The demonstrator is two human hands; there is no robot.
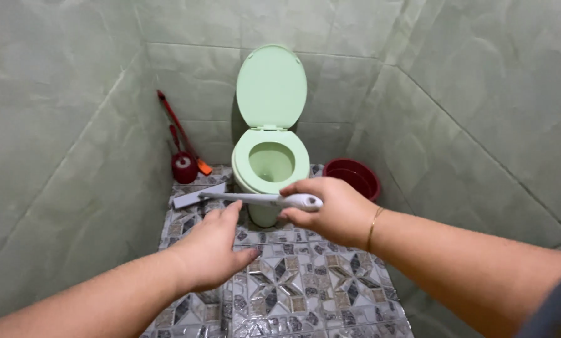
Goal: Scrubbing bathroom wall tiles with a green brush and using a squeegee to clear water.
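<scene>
My left hand [213, 250] is nearest to me, stretched out over the patterned grey and white tiled floor [305, 281], palm down, fingers loose and spread, gripping nothing. The fingertips reach up towards the shaft of the brush, just below it; I cannot tell if they touch it.

My right hand [330, 209], with a thin gold bangle [373, 228] on the wrist, is closed around the end of the long white plastic brush handle [261, 199]. The fingers wrap over the top of the grip and the rounded tip of the handle pokes out past them on the left side. I hold the handle nearly level, crossing in front of the toilet base. Its far end carries a flat grey rectangular scrubbing head [196, 196], which sits low by the floor to the left of the toilet.

Straight ahead stands the pale green ceramic toilet [271, 166], its seat down and its pale green oval lid [271, 87] raised upright against the back wall. In the left corner a dark red toilet brush in its round holder [183, 164] leans against the green marbled wall tiles [61, 144], together with a red stick ending in an orange tip [203, 166]. To the right of the toilet, near the wall, sits a dark red round plastic bucket [354, 176].
</scene>
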